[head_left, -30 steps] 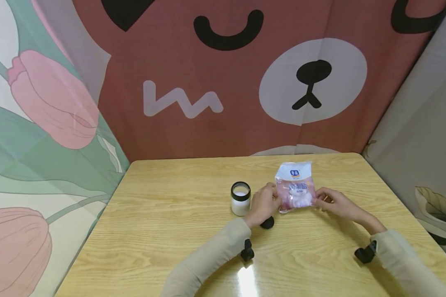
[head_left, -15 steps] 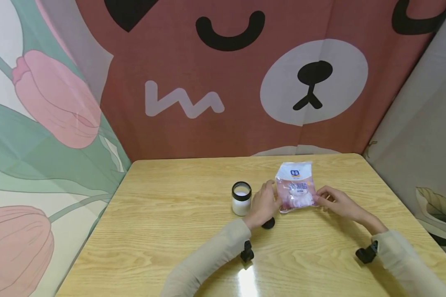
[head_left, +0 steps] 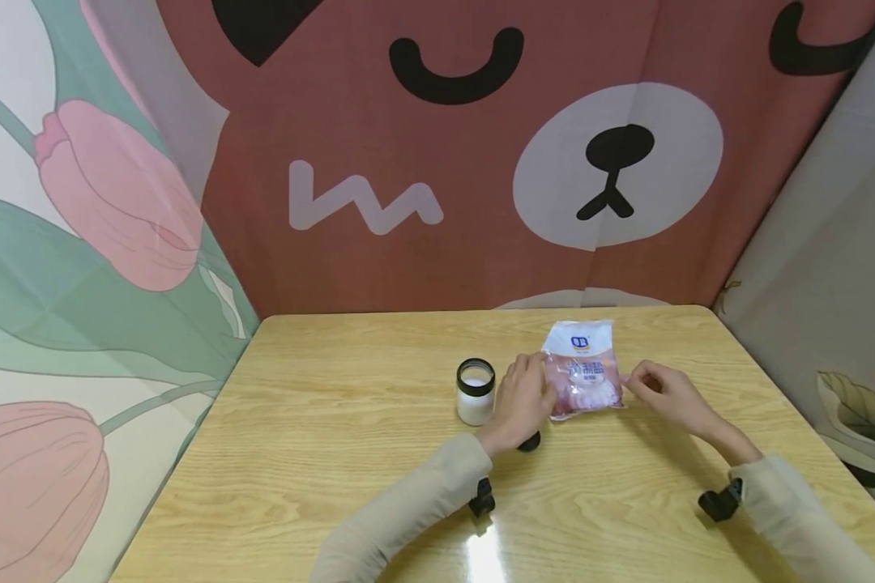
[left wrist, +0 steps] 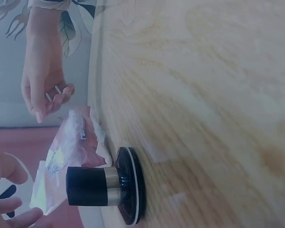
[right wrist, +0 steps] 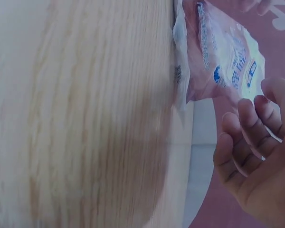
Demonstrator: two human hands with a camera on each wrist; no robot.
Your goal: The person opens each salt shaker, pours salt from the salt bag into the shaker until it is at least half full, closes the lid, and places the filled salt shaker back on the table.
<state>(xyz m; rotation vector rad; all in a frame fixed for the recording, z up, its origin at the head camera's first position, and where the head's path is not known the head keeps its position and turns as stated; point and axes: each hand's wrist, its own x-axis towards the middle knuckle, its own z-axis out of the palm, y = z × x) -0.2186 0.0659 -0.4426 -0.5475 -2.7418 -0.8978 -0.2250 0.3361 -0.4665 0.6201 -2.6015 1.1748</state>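
A pink-and-white plastic bag of salt (head_left: 585,374) stands on the table, tilted back. My left hand (head_left: 518,401) is at the bag's left edge; in the left wrist view its thumb and fingers (left wrist: 14,171) are spread apart beside the bag, and contact cannot be made out. My right hand (head_left: 667,397) is by the right edge, its fingers loosely bent around nothing in the right wrist view. Left of my left hand stands a lidless glass jar (head_left: 475,409) with a black collar and white contents. A black knob-topped piece (left wrist: 88,186) with a metal band and disc base stands below that hand.
The wooden table (head_left: 321,453) ends at a hanging cloth (head_left: 379,275) with a bear print at the back. Black wrist cameras sit under both sleeves (head_left: 423,486). The jar and the black piece stand close to my left hand.
My right hand has come off the bag's right edge, moving slightly right and up. The fingers of my left hand have shifted a little along the left edge. Bag and jar stay in place.
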